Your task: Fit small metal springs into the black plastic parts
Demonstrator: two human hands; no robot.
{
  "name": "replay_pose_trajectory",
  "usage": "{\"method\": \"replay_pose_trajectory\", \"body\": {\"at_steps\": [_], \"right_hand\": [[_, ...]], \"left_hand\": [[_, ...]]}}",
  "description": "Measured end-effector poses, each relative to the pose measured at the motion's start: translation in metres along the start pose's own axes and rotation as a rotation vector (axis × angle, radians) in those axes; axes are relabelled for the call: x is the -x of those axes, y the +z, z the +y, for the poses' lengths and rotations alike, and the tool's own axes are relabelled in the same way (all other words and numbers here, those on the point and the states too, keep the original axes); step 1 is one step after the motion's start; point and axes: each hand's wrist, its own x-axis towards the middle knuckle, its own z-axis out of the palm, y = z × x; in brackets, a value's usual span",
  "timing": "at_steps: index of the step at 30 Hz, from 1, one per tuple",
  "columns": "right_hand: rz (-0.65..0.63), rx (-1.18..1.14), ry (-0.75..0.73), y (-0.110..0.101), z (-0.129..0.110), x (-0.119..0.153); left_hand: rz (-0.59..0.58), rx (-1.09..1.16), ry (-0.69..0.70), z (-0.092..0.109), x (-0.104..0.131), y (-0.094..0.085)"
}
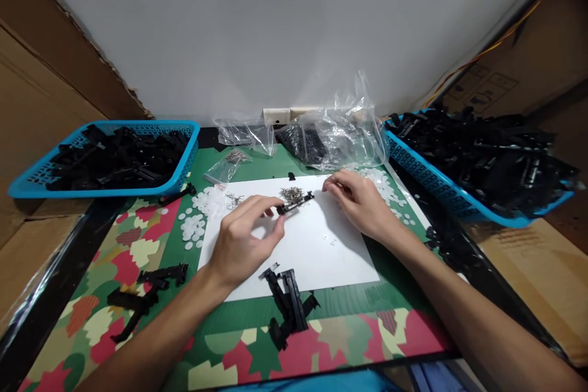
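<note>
My left hand pinches a slim black plastic part between thumb and fingers, above a white sheet. To its right, my right hand hovers over the sheet's edge with its fingers curled together; whether anything small sits between them is hidden. Behind the held part lies a pile of small metal pieces. A single white disc and a tiny bent metal piece rest on the sheet below my right hand. Several black plastic parts lie at the sheet's front edge.
Blue baskets full of black parts stand at left and right. White discs are scattered left of the sheet, more at right. Plastic bags lie by the wall. Loose black parts sit front left.
</note>
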Motion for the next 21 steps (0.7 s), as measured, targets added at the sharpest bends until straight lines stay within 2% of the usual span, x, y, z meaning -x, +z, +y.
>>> {"method": "replay_pose_trajectory", "body": {"at_steps": [3, 6, 11, 14, 17, 21], "right_hand": [[-0.045, 0.022, 0.011, 0.005, -0.009, 0.003], [-0.065, 0.004, -0.009, 0.01, -0.015, 0.006], [-0.046, -0.037, -0.082, 0.023, -0.038, 0.005], [-0.094, -0.054, -0.169, 0.038, -0.064, -0.008], [-0.139, -0.005, -0.235, 0.058, -0.085, -0.033], [-0.236, 0.024, -0.175, 0.08, -0.09, -0.071]], "left_hand": [[0.145, 0.007, -0.171, 0.0, -0.002, -0.001], [0.308, 0.143, -0.298, -0.006, -0.007, -0.003], [0.571, 0.313, -0.274, -0.019, -0.022, -0.016], [0.605, 0.401, -0.306, -0.027, -0.028, -0.024], [0.619, 0.517, -0.356, -0.034, -0.028, -0.025], [0.653, 0.619, -0.402, -0.041, -0.026, -0.024]]}}
